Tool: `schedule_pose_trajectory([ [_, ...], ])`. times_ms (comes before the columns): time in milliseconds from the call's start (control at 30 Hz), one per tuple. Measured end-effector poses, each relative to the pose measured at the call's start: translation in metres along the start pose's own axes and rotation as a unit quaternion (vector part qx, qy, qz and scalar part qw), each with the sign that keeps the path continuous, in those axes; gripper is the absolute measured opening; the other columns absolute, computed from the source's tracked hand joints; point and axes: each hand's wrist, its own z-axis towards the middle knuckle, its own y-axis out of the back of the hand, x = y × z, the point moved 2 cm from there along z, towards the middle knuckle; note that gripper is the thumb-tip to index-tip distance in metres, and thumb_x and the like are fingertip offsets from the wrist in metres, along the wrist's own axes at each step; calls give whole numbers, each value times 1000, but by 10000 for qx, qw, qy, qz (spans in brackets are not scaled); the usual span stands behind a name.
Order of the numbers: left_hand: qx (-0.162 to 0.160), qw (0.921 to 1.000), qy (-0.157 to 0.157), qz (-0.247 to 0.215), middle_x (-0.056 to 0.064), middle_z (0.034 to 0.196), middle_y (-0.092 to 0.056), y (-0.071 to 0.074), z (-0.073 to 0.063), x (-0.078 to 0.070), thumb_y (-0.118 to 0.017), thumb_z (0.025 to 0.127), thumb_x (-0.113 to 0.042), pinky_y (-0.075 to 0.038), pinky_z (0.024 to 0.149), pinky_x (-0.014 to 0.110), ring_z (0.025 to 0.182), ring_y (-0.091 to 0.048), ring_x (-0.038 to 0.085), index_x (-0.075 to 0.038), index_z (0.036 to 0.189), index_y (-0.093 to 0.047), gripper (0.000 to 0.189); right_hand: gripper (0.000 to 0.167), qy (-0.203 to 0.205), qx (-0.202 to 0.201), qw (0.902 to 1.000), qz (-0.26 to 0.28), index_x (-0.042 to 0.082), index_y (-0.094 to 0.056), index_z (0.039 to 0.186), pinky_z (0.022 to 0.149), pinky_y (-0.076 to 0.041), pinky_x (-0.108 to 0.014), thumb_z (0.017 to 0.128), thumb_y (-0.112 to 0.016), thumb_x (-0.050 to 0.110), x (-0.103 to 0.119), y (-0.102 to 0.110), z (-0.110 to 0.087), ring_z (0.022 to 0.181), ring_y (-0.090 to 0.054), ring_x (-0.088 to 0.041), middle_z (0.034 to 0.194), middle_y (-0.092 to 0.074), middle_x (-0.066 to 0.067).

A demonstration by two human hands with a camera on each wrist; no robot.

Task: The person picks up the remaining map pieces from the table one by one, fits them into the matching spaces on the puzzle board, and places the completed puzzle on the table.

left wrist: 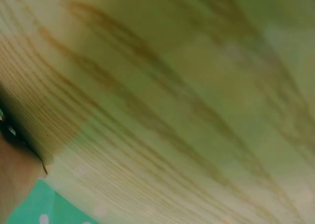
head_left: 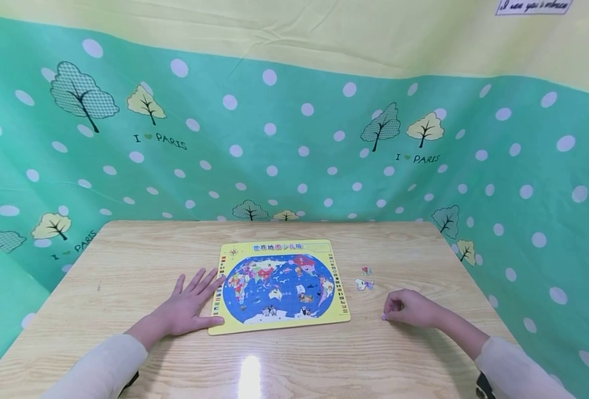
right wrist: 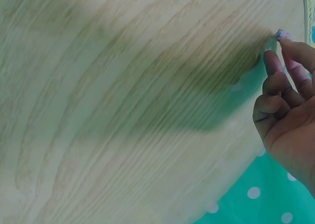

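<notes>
A world map puzzle board (head_left: 279, 327) with a yellow border lies on the table. My left hand (head_left: 189, 310) rests with fingers spread at the board's left edge, its fingertips and thumb touching the border. To the right of the board, my right hand (head_left: 410, 308) pinches a small puzzle piece (right wrist: 282, 34) between thumb and forefinger, just above the tabletop. Most of that piece is hidden by the fingertips. Two loose spots of puzzle pieces, a small reddish piece (head_left: 367, 271) and a larger pale and purple one (head_left: 364, 284), lie between the board and my right hand.
The wooden table (head_left: 174, 249) reaches back to a green polka-dot curtain (head_left: 284, 138), which also hangs along both sides. A bright light reflection (head_left: 250, 377) shows near the front. The left wrist view holds mainly blurred tabletop.
</notes>
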Motion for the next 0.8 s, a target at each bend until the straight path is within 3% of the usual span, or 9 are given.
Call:
schedule_pose_trajectory([
  [233,-12,10000,-21,25,8,159,-11,-2,1,0,-47,81,-72,0,110,68,145,-7,39,-22,151,-17,91,17,-201,-5,9991,370,11,-61,82,51,-38,-19,87,-66,27,4,-1,5,60,-43,-3,69,-51,5],
  [800,-20,10000,-20,-7,7,159,-12,0,0,0,-46,80,-74,-1,110,68,145,-7,38,-23,151,-17,92,15,-7,-51,9978,659,7,-63,83,48,-38,-17,86,-66,21,29,-2,44,57,-45,-6,67,-55,1],
])
